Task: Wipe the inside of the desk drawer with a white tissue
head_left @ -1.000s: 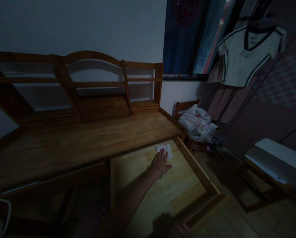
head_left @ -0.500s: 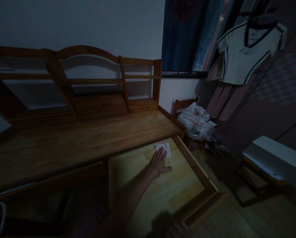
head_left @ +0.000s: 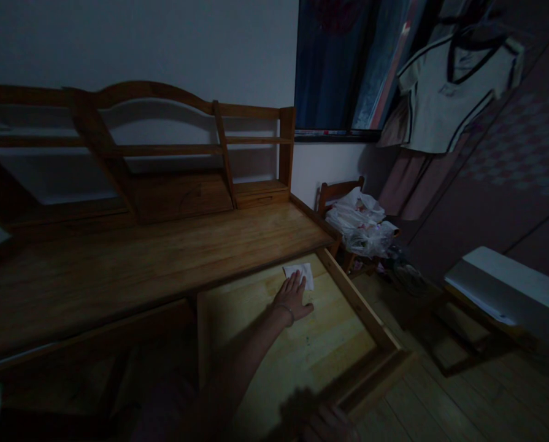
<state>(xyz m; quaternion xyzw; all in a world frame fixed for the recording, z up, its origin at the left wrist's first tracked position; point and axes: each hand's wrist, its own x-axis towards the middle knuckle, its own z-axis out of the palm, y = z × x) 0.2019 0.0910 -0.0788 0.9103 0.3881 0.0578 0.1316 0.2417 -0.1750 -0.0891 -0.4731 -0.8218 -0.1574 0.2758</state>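
My left hand [head_left: 291,298] lies flat with its fingers spread, the fingertips pressing on a white tissue [head_left: 305,274]. A thin bracelet circles the wrist. Under both is the pale bottom of a pulled-out wooden drawer [head_left: 320,344], with the tissue near its back edge. At the drawer's front edge, low in the view, my right hand [head_left: 330,422] has its fingers curled over the wood. That hand is dim and partly cut off by the frame, and its thumb does not show clearly.
Behind the drawer runs the wooden desk top [head_left: 164,258] with a shelf unit [head_left: 173,147] along the wall. To the right stand a chair holding plastic bags [head_left: 359,221] and a low table with a white-topped object [head_left: 513,282]. Clothes [head_left: 458,92] hang beside the window.
The whole scene has shifted slightly left in view as the camera turned a little. Relative to the drawer, the left hand, the tissue and the right hand stay nearly in the same places.
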